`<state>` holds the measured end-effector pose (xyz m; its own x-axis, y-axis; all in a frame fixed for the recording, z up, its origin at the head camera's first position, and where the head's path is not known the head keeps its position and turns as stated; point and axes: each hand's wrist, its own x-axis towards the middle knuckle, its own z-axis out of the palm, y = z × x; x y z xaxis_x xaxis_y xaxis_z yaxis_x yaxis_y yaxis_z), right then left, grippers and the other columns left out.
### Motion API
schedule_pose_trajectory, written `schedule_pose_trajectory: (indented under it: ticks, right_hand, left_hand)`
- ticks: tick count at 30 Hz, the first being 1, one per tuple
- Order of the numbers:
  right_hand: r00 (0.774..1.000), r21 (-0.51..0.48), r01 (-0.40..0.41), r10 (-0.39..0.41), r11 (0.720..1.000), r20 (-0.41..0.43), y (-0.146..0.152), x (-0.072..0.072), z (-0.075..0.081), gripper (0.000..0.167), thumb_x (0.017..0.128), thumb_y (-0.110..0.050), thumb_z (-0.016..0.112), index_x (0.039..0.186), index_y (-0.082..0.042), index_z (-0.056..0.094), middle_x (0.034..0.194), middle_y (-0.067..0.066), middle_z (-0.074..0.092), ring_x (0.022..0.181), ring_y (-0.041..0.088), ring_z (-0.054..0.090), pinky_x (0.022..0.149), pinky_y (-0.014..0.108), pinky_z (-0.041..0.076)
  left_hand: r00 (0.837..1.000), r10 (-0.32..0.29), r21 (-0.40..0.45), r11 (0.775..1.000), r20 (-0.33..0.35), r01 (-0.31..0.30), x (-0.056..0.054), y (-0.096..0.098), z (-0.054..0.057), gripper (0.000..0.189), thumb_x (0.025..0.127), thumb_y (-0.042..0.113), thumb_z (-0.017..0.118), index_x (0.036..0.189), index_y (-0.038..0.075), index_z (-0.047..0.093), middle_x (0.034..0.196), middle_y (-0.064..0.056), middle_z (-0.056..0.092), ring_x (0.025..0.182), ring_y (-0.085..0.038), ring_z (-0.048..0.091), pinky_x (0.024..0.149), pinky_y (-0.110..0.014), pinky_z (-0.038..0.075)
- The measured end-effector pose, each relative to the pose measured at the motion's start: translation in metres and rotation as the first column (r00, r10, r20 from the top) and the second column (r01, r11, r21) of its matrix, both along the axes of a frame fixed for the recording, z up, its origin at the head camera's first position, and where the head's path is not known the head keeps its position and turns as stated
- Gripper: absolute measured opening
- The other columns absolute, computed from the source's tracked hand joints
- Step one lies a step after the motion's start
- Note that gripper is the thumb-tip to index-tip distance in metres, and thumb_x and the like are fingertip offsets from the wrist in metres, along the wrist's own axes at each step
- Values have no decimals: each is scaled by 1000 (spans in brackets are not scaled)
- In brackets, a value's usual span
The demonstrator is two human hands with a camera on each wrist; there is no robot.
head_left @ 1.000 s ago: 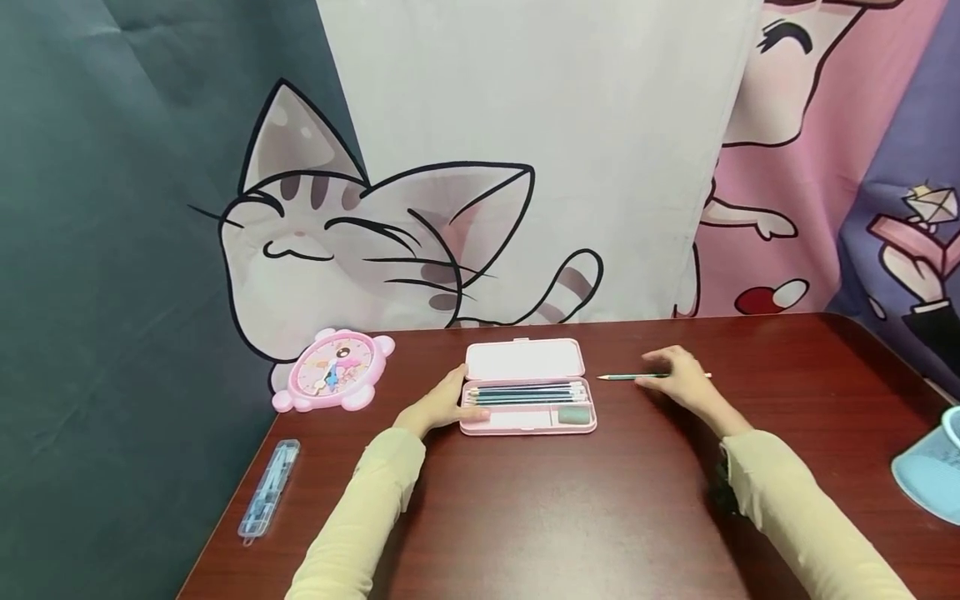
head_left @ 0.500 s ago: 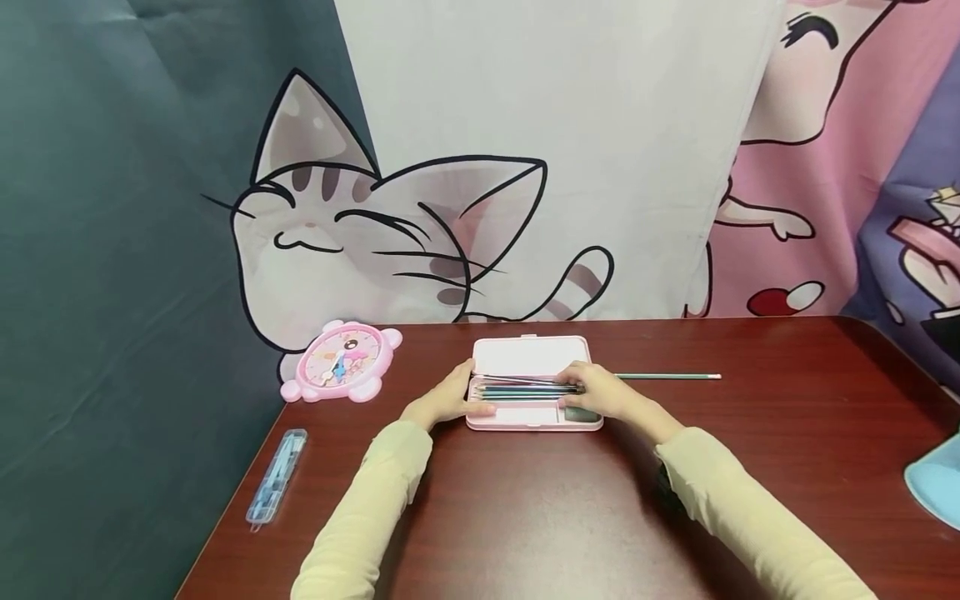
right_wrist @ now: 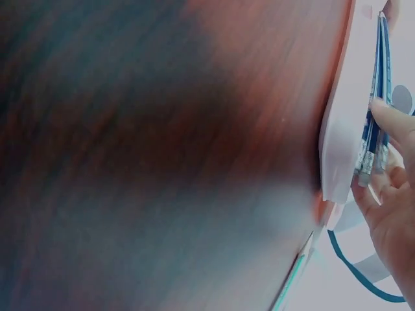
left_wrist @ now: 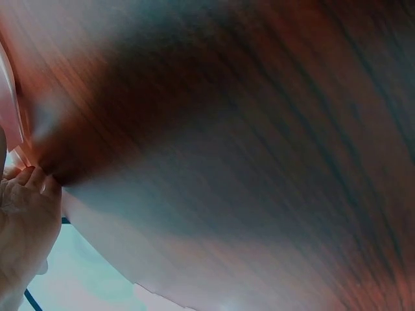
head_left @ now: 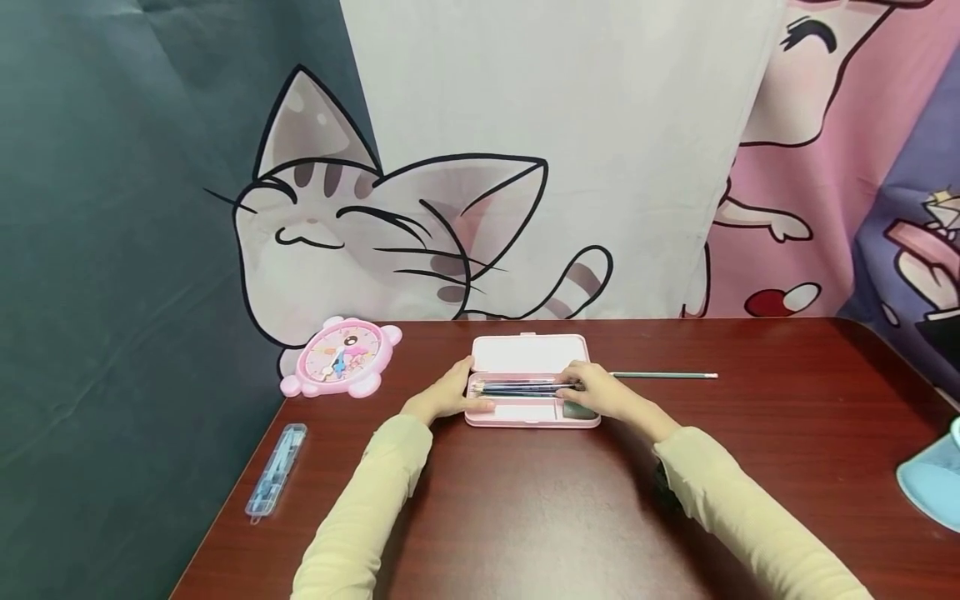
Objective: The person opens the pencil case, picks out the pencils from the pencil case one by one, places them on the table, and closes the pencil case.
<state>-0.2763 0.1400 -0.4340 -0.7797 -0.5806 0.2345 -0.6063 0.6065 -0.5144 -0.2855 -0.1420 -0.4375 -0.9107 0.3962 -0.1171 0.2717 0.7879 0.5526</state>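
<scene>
A pink pencil case point(head_left: 528, 423) lies on the table with its lid raised at the back. My left hand point(head_left: 441, 395) holds its left end, the thumb over the front compartment. Several dark pencils point(head_left: 517, 389) lie lengthwise in the rear compartment. At their eraser ends my right hand point(head_left: 606, 393) pinches them; in the right wrist view the thumb presses the bundle of pencils point(right_wrist: 376, 133) above the case wall point(right_wrist: 343, 123). A grey-green eraser point(head_left: 576, 412) sits in the front right corner, partly under the right hand. Right of the case lies a single green pencil point(head_left: 667, 375).
A pink animal-shaped clock point(head_left: 341, 358) lies at the back left. Near the left edge is a clear box point(head_left: 277, 471) with blue items inside. A light-blue object point(head_left: 930, 483) stands at the right edge. A cartoon-print curtain point(head_left: 600, 125) hangs behind the table point(head_left: 525, 508).
My right hand has left the loose green pencil, moved left to the case and taken hold of the pencils inside. The left hand stays at the case. The view has shifted slightly.
</scene>
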Motion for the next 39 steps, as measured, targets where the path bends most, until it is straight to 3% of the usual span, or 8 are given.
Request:
schedule_pose_trajectory:
  ticks: [4,12,18,22,27,32,39]
  right_hand:
    - [998,-87,56,-54,995,34,1,-1,-1,16,84,-10,64,97,-1,67,92,10,66,88,23,62,77,37,51]
    - [976,-200,147,-110,969,188,13,0,7,20,87,-18,62,102,-6,68,102,12,67,88,18,60,70,24,50]
    - [968,-262,185,-129,947,216,40,1,8,23,87,-17,62,104,-3,67,103,14,67,92,17,60,76,21,48]
    - [961,-292,223,-159,930,229,62,11,14,23,86,-13,62,104,2,66,99,19,67,84,9,58,72,17,46]
    - [952,-280,270,-212,921,220,99,11,5,25,86,-18,63,103,1,66,96,16,67,74,-3,53,65,15,44]
    - [932,-229,330,-278,916,232,139,14,2,29,87,-21,62,104,2,65,88,9,66,69,-2,53,61,18,44]
    - [873,-186,418,-337,889,351,179,21,-5,38,87,-20,61,109,10,59,77,-11,62,65,1,55,59,20,47]
  left_hand:
    - [1000,0,-3,1000,-1,0,0,1,0,99,75,37,73,144,-3,14,147,-19,24,137,-28,24,113,-40,20]
    - [1000,21,-4,1000,6,-21,1,1,1,100,74,37,74,144,-3,15,148,-19,24,137,-29,24,113,-41,21]
    - [1000,18,8,1000,12,-18,2,-1,1,101,74,38,73,144,-4,13,148,-21,22,138,-30,22,112,-43,22]
    - [1000,12,17,1000,14,-13,4,0,3,100,75,36,73,143,-5,14,148,-22,21,138,-31,21,113,-43,21]
    - [1000,9,44,999,25,-10,2,-2,1,100,74,36,74,144,-3,13,148,-21,21,138,-30,21,113,-43,21]
    - [1000,-1,58,998,9,1,0,-4,0,100,74,35,74,143,-3,14,147,-21,23,137,-31,23,112,-44,21]
    - [1000,-7,37,999,3,7,0,-2,-2,100,74,36,74,143,-6,14,146,-23,24,135,-32,25,112,-45,22]
